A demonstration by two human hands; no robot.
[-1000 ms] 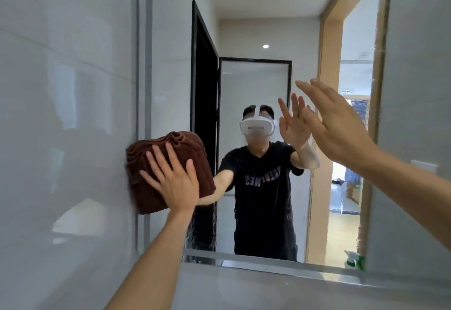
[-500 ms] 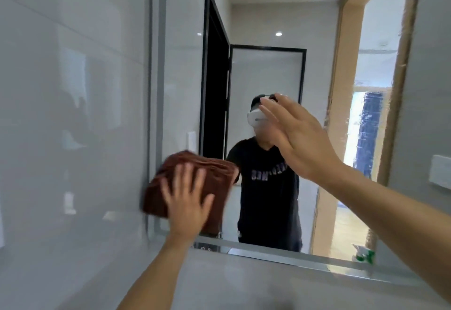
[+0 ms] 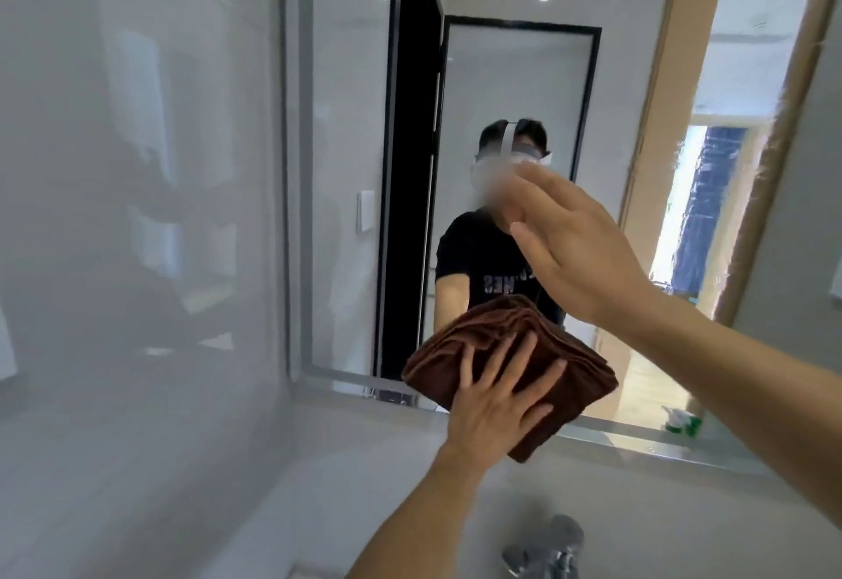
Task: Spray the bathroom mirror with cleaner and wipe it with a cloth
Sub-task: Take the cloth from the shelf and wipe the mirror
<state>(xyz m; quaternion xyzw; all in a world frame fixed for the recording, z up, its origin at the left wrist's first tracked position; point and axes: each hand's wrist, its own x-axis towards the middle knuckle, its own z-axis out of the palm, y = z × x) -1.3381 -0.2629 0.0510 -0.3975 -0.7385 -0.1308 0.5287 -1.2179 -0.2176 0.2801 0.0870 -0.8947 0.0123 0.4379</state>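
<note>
Wiping under way: left hand (image 3: 494, 401), fingers spread flat, presses the folded brown cloth (image 3: 510, 369) against the mirror (image 3: 346, 168) at its lower edge, above the tap (image 3: 544, 549). Right hand (image 3: 574, 246) hovers open, holding nothing. Right side of glass looks streaky, likely unwiped; spray bottle (image 3: 681, 419) stands reflected there.

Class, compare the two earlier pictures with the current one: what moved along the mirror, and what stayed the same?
The left hand slid the brown cloth from the mirror's left edge rightward and down to its bottom edge. The right hand stayed raised and open, holding nothing. The left hand's fingers stayed flat on the cloth.
</note>
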